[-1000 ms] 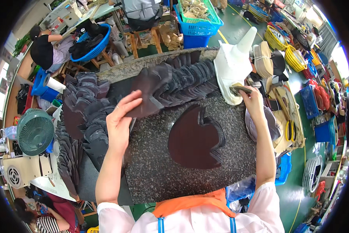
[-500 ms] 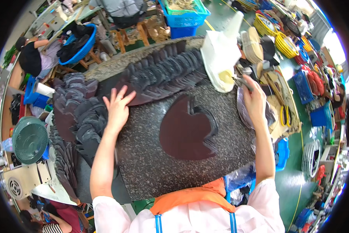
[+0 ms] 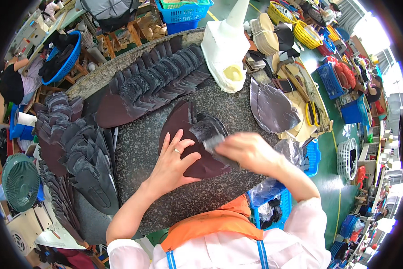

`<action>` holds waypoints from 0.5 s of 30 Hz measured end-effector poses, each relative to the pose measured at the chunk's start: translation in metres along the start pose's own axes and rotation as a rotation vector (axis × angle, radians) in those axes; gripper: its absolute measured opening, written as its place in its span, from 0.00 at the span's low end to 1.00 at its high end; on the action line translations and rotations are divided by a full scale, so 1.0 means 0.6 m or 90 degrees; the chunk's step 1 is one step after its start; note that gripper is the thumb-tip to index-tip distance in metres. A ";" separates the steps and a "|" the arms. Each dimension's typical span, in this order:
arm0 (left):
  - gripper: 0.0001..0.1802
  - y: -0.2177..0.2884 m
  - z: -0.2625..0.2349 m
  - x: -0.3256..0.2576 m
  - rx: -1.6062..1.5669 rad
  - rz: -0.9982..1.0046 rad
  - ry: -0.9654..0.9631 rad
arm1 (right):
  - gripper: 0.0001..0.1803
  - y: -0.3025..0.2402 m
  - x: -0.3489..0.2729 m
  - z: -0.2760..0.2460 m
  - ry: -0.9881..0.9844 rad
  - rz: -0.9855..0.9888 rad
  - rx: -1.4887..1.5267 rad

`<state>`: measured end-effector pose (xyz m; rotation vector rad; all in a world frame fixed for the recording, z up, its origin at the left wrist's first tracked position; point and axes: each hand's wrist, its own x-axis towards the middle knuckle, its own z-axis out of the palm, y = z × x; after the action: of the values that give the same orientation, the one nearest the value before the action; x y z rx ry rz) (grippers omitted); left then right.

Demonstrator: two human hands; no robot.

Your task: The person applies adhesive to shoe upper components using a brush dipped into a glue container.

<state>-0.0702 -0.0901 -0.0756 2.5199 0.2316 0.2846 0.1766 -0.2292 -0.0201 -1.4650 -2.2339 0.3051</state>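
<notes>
On the dark speckled stone slab lies a small fanned stack of maroon leather-like cut pieces. My left hand rests on its left part, fingers spread, a ring on one finger. My right hand, smeared by motion, grips a brush whose blurred head touches the dark notched edge of the stack. Beyond stands a white glue pot with a tall spout and a yellowish opening at its near end. A long overlapping row of similar pieces lies at the far left.
More overlapped dark pieces cover the slab's left side. To the right lie a shiny dark curved piece, yellow-handled scissors and scraps. A green fan stands left; a blue basket sits below the right edge.
My right hand has come from beside the glue pot to the stack with the brush. My left hand has moved from the far row onto the stack. The view has shifted.
</notes>
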 end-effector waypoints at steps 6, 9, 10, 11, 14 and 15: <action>0.35 0.011 -0.001 0.003 -0.008 0.003 0.002 | 0.09 0.063 0.039 -0.017 0.164 0.309 0.069; 0.34 0.006 -0.002 0.001 0.000 -0.011 0.003 | 0.13 0.058 0.101 -0.025 0.199 0.192 0.109; 0.34 0.006 -0.001 -0.007 -0.003 -0.023 0.002 | 0.12 0.038 0.119 -0.036 0.075 0.247 0.153; 0.34 0.008 0.003 -0.004 -0.006 -0.018 0.000 | 0.12 0.023 0.125 -0.045 -0.044 0.319 0.184; 0.34 0.011 0.009 0.003 -0.012 0.006 0.023 | 0.12 0.077 0.144 0.040 0.105 0.278 0.054; 0.34 0.012 0.011 0.008 -0.009 0.007 0.025 | 0.13 0.086 0.136 0.051 0.223 0.206 0.042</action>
<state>-0.0634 -0.0986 -0.0760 2.5035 0.2309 0.3390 0.1766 -0.1319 -0.0485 -1.6956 -1.6997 0.2012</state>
